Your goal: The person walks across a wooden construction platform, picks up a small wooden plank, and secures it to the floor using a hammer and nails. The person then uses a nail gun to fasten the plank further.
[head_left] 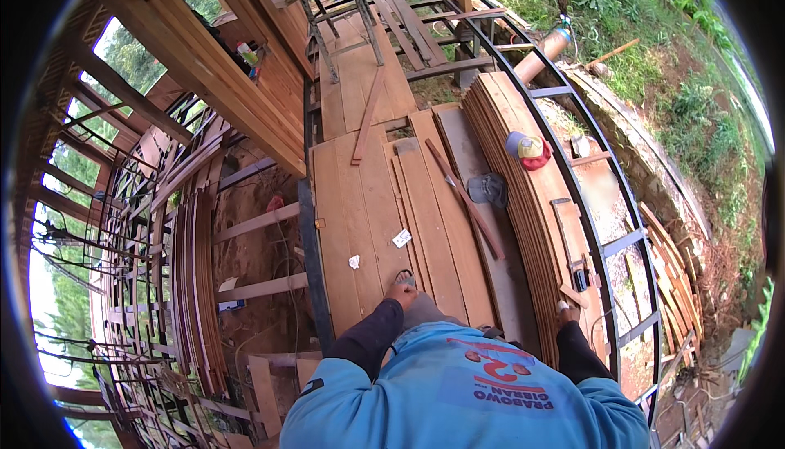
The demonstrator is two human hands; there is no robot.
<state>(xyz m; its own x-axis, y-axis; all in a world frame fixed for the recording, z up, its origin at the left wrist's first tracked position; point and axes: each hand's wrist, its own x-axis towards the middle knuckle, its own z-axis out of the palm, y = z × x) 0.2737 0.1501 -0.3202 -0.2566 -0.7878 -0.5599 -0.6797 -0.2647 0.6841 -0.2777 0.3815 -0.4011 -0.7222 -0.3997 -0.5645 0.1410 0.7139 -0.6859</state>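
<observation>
Has left hand [401, 293] near sandalled foot [405, 275]; has right hand [569, 313] by wood block [573, 294] on plank stack [536, 212] (can't discern either grip).

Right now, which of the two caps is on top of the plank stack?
The red-and-yellow cap: it rests on the plank stack, while the grey cap lies left of it.

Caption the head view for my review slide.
Right hand at a stack of planks, left hand near a foot on wooden boards.
</observation>
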